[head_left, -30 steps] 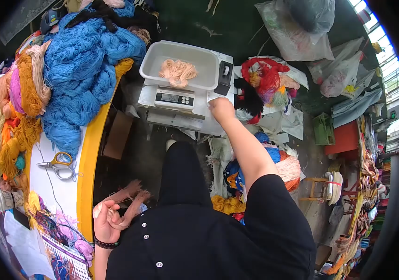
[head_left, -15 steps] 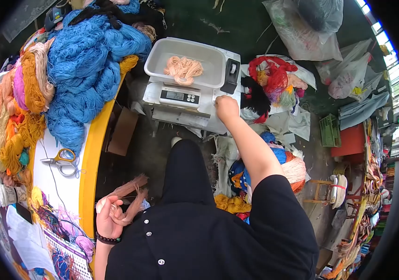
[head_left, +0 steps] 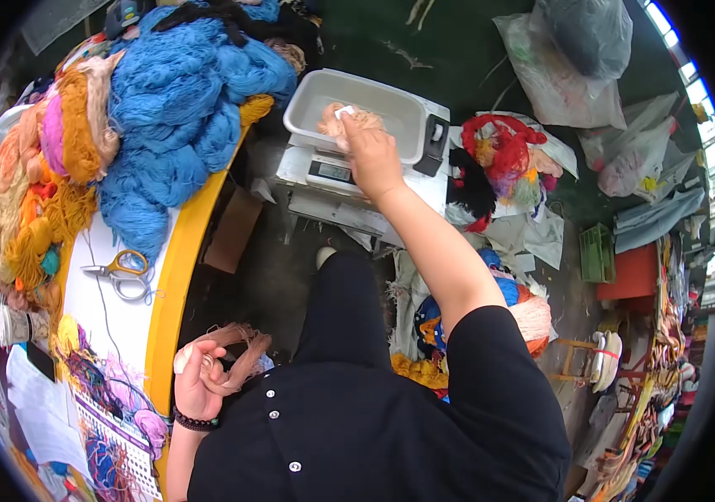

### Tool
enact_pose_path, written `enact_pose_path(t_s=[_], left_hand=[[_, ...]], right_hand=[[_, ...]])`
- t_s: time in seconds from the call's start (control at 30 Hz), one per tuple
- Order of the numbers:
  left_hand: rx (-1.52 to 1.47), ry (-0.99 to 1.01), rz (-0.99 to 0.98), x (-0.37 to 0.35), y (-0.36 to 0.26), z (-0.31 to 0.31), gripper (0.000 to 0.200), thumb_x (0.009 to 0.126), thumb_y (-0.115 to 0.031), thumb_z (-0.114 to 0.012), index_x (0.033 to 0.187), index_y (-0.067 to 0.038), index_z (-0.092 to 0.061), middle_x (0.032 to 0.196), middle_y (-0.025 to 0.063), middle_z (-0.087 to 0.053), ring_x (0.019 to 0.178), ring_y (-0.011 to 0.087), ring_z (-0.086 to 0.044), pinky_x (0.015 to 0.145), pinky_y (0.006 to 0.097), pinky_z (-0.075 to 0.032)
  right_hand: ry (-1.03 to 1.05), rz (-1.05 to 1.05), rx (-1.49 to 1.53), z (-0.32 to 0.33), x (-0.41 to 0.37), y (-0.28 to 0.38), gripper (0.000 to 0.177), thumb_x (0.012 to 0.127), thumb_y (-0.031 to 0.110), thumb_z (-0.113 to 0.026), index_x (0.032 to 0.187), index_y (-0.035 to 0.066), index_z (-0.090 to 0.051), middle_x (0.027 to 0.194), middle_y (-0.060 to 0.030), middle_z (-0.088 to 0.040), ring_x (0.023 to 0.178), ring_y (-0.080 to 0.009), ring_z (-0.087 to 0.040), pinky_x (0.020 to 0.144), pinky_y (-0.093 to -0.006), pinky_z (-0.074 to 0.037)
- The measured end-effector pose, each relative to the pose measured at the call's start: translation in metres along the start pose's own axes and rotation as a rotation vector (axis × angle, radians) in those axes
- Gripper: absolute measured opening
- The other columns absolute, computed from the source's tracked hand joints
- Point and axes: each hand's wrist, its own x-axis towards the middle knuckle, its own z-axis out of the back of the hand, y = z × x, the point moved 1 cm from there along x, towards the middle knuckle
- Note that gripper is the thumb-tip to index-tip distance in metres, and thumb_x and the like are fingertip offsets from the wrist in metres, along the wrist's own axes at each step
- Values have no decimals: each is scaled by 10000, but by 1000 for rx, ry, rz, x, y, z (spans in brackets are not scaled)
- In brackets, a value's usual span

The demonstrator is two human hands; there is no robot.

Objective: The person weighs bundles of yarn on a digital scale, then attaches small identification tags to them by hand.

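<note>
Pale peach on the loose yarn [head_left: 329,123] towards the left end of the off-white tray [head_left: 408,125]. Dusty rose on the skein [head_left: 248,361] just off the worktop's right edge. Plain white across the worktop [head_left: 110,314], with a deep yellow band down that edge. Bright blue throughout the big yarn heap [head_left: 165,100] at the far end; ochre on one hank [head_left: 81,125], magenta on another [head_left: 53,138], nearer the left edge. One yellow loop, one grey, on the scissors [head_left: 113,269]. Solid black on the shirt [head_left: 383,427], with pale buttons.
</note>
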Motion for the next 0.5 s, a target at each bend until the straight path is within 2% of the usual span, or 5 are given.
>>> enact_pose_path(t_s=[0.13, 0.27, 0.37, 0.4, 0.5], left_hand=[[161, -30, -125, -4, -8, 3, 245, 989, -248, -487, 1069, -34, -575, 923, 91, -638, 666, 125, -537, 614, 257, -475], [298, -80, -331, 0, -23, -14, 242, 939, -145, -521, 1061, 48, -603, 934, 120, -657, 851, 188, -639, 756, 305, -498], [336, 54, -364, -6, -34, -31, 327, 898, -92, -508, 1172, 85, -537, 849, 152, -678, 756, 175, -638, 723, 274, -508], [262, 83, -343, -11, -36, -40, 351, 900, -93, -506, 1203, 85, -516, 855, 149, -676, 742, 171, -635, 709, 269, -508], [226, 158, -305, -20, -39, -51, 374, 908, -72, -501, 1254, 70, -479, 854, 103, -643, 679, 125, -602, 660, 237, -501]], right_hand=[[46, -190, 412, 5, 8, 32, 592, 819, 32, -600, 1374, 43, -394, 930, -178, -622, 849, -360, -599, 749, -388, -476], [364, -393, 1096, 64, 2, 146, 514, 901, 54, -539, 1384, 18, -366, 810, 15, -478, 715, -55, -461, 660, -220, -422], [664, -482, 1581, 112, -13, 223, 556, 911, 39, -542, 1415, 29, -308, 936, -23, -532, 840, -89, -570, 720, -234, -475], [544, -380, 1564, 105, -22, 242, 522, 897, 63, -540, 1386, 28, -361, 893, -73, -571, 785, -122, -582, 715, -260, -469], [691, -460, 1569, 125, -25, 269, 592, 879, 68, -572, 1380, -77, -295, 824, -82, -611, 747, -117, -603, 706, -263, -477]])
